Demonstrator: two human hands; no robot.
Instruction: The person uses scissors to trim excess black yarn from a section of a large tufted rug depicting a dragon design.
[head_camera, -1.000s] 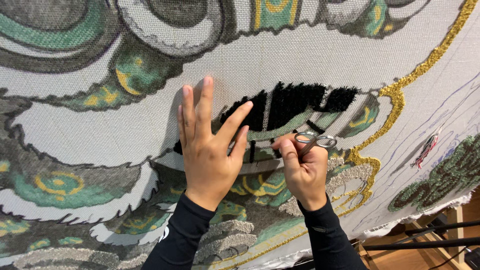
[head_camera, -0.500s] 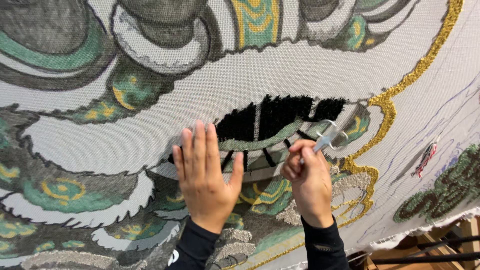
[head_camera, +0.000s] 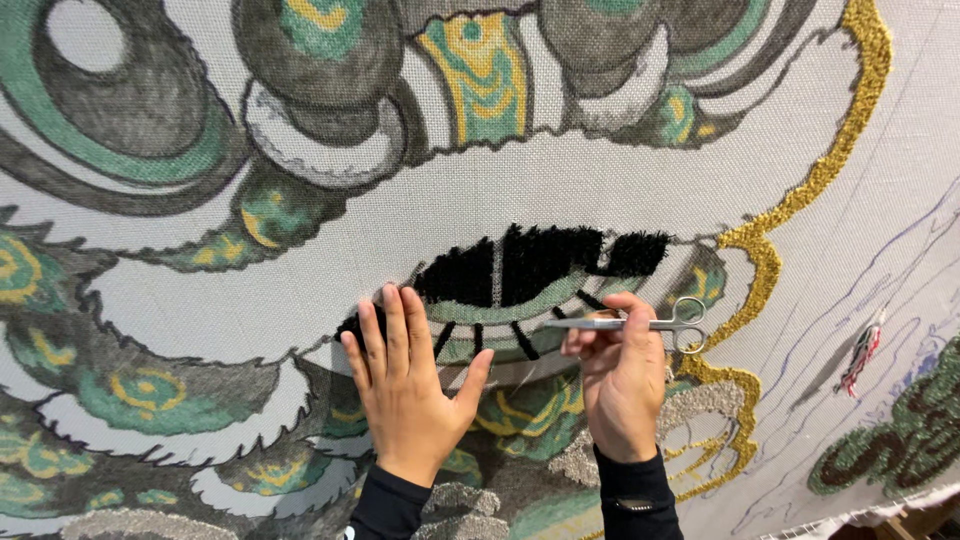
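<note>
Above both hands, black tufted yarn (head_camera: 540, 262) borders gold tufting (head_camera: 800, 195) on printed canvas (head_camera: 300, 270).

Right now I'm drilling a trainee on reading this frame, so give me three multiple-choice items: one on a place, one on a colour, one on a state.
1. Where does the left hand lie?
A. flat on the printed mesh tufting cloth
B. on the scissor rings
C. off the cloth

2. What colour is the tufted pile patch above the hands?
A. gold
B. black
C. green

3. How are the small silver metal scissors in the right hand?
A. blades wide apart
B. lying loose on the cloth
C. blades closed, pointing left

Answers:
1 A, palm and spread fingers press the cloth.
2 B, the raised yarn there is black; gold runs along the right-hand outline.
3 C, thumb and fingers pinch the shank, blades together.
</note>
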